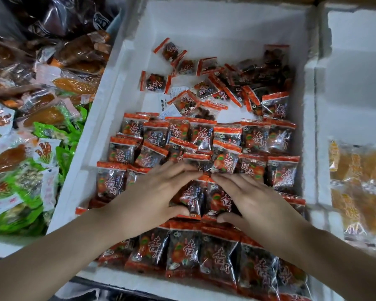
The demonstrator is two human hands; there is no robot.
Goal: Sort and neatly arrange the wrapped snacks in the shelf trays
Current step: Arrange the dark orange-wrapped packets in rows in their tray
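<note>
A white foam tray (104, 118) holds several small red-and-black wrapped snacks. Those in the near half stand in overlapping rows (226, 137); a loose heap (243, 81) lies at the far right. My left hand (152, 192) and my right hand (254, 198) lie side by side on the rows in the tray's middle. Their fingertips nearly meet, and their thumbs frame two packets (206, 196) from below. The fingers look mostly straight and press on the packets.
Left of the tray lies a pile of green, white and orange-brown snack packs (30, 131). To the right, a second foam tray (321, 148) holds yellow wrapped snacks (356, 181). Two white paper slips (167, 105) lie on the bare tray floor.
</note>
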